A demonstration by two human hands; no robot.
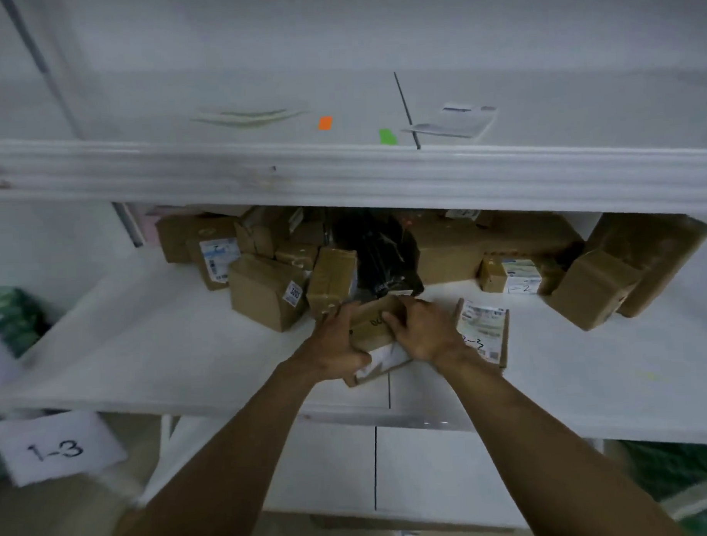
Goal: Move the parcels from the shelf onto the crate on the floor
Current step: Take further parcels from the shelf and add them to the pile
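Nearest me, at the lower left, a white paper sign marked 1-3 (pixel 57 446) showed below the front edge of the white shelf (pixel 146 355). Just inside that front edge, near its middle, sat the small brown cardboard parcel (pixel 372 327). I had both hands on it: the left hand (pixel 336 348) wrapped its left end, and the right hand (pixel 422 333) curled over its top and right side. Each grip was closed round the parcel, neither spread. I judged this the pick-up of one parcel, with most of the load yet to move. The next move called for drawing it clear toward me and lowering it to the crate, which was out of my view.

Just beside the right hand lay a flat brown cardboard packet (pixel 486 331) with a printed label, and a careless pull could drag it off the edge. Behind, toward the shelf's back edge, stood a heap of brown cardboard boxes (pixel 264 291) around a black plastic bag (pixel 379 251), one upright box close to the held parcel. Farthest, the upper shelf (pixel 340 172) overhung the heap and carried an orange sticker (pixel 325 123), a green sticker (pixel 386 136) and loose papers (pixel 455 120). It left little headroom for lifting.
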